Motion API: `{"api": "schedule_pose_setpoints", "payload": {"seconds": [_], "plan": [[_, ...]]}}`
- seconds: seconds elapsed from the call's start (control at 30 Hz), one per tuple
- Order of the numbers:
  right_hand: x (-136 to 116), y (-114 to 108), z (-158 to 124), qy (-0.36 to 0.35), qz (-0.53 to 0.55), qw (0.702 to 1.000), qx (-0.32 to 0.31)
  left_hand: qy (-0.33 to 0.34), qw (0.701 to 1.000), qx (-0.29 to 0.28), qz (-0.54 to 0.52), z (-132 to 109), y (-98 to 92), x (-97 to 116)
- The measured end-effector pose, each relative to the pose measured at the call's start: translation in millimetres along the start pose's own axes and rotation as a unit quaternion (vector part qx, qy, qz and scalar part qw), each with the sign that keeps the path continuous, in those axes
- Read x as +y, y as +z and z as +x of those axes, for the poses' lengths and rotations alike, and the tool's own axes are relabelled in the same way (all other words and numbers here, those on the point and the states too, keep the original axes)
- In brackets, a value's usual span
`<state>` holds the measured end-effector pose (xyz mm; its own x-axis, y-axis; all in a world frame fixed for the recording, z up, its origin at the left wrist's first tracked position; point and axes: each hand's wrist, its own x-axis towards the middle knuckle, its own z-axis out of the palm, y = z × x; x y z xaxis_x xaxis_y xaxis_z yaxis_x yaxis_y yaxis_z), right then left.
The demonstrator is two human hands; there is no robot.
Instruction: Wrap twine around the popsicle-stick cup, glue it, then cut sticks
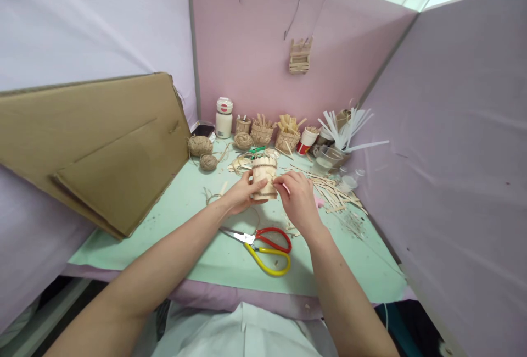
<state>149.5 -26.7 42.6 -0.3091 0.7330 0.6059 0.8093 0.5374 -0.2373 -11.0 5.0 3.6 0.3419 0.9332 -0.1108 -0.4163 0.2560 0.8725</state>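
A small cup made of pale wooden sticks (264,177), bound with bands of brown twine, stands upright in my left hand (242,193). The fingers of that hand wrap round its left side and the thumb lies across the front. At the cup's right side, my right hand (297,195) has thumb and fingertips pinched together; whatever they hold is too small to make out. Just below the cup on the table lie scissors (269,240) with one red and one yellow handle. A loop of twine (213,197) rests left of the cup.
Balls of twine (200,145), a white jar (224,121) and stick-filled baskets (287,138) line the back. Loose flat sticks (335,193) and a plastic cup (325,158) are at right. A cardboard sheet (123,154) leans at left. A tiny wooden chair (300,59) hangs on the wall.
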Motion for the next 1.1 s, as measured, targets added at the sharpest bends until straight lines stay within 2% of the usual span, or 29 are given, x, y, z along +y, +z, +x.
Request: {"api": "schedule_pose_setpoints", "payload": {"seconds": [0.47, 0.73, 1.1], "plan": [[1.2, 10.0, -6.1, -0.042, 0.001, 0.997, 0.064, -0.008, 1.000, -0.005, -0.015, -2.7, 3.7, 2.8], [2.0, 7.7, -9.1, -0.056, 0.012, 0.997, 0.044, -0.013, 1.000, -0.004, -0.009, -2.6, 2.3, 2.6], [4.9, 9.1, -13.6, -0.082, 0.074, 0.992, 0.054, -0.012, 1.000, -0.005, -0.021, -3.0, 3.4, 2.4]]}}
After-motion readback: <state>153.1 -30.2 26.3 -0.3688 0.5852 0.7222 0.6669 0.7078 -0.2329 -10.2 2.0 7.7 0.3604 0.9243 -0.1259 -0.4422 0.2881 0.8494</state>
